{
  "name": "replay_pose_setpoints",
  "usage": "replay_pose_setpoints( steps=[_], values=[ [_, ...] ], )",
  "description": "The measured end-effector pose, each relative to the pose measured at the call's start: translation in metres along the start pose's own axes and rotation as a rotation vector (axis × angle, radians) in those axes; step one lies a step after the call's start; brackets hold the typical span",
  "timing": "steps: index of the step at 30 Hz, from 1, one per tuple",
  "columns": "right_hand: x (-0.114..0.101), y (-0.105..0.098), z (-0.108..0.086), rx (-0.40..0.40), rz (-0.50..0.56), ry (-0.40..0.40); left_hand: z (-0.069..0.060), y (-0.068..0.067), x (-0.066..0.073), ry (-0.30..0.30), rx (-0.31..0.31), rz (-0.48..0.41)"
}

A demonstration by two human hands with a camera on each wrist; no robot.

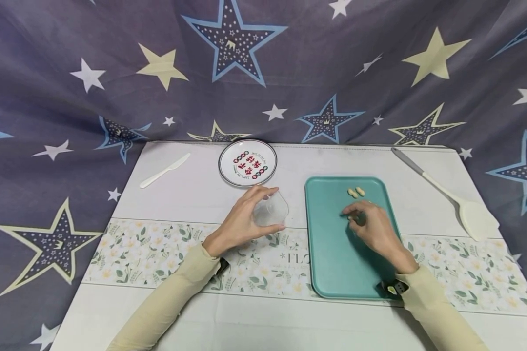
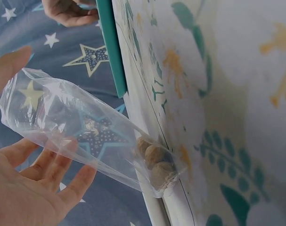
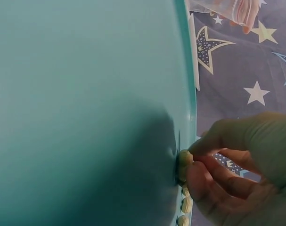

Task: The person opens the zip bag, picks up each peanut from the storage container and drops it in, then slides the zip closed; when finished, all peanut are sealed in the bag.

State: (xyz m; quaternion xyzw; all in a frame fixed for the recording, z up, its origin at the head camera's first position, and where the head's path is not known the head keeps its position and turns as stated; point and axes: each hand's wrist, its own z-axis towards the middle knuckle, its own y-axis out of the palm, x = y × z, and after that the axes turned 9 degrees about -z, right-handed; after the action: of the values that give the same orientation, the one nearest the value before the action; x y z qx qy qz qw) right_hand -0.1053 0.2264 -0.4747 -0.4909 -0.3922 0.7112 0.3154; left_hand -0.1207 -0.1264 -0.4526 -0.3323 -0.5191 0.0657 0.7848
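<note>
My left hand (image 1: 241, 219) holds a clear plastic bag (image 1: 271, 208) left of the green tray, thumb and fingers spread round its upper part. Several brown, nut-like pieces (image 2: 157, 162) lie in the bottom of the bag (image 2: 62, 113), close to the tabletop, with my left hand (image 2: 34, 188) around it. Over the tray (image 1: 338, 263), my right hand (image 1: 375, 231) pinches a peanut between thumb and fingertips. The right wrist view shows this peanut (image 3: 184, 162) low against the tray, in my right hand (image 3: 241, 165). Peanuts (image 1: 353, 193) lie near the tray's far end.
A white plate (image 1: 248, 163) with red print stands at the back, behind my left hand. A white plastic knife (image 1: 164, 170) lies at the back left. A white spatula (image 1: 474, 219) with a grey handle end lies right of the tray. A star-patterned cloth hangs behind the table.
</note>
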Motion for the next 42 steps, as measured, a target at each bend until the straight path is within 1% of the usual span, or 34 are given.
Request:
replay_pose_setpoints(
  steps=[8, 14, 21, 28, 35, 42],
  values=[
    [0.000, 0.002, -0.004, -0.001, -0.034, -0.014, 0.000, 0.002, -0.001, 0.011, -0.002, -0.009],
    [-0.001, -0.001, -0.005, -0.028, -0.031, 0.005, 0.000, 0.002, 0.000, 0.011, -0.005, -0.005],
    [-0.001, 0.001, -0.005, -0.042, -0.035, 0.025, 0.000, 0.004, -0.002, 0.031, 0.000, 0.003],
    [-0.002, 0.000, -0.005, -0.067, -0.022, 0.065, -0.001, 0.005, -0.001, 0.015, -0.007, -0.005],
    [-0.004, 0.002, -0.005, -0.054, -0.026, 0.053, -0.001, 0.004, -0.001, 0.020, -0.005, 0.000],
    [-0.014, 0.002, 0.000, -0.053, -0.007, 0.029, -0.002, 0.005, -0.001, 0.034, -0.004, -0.004]
  ],
)
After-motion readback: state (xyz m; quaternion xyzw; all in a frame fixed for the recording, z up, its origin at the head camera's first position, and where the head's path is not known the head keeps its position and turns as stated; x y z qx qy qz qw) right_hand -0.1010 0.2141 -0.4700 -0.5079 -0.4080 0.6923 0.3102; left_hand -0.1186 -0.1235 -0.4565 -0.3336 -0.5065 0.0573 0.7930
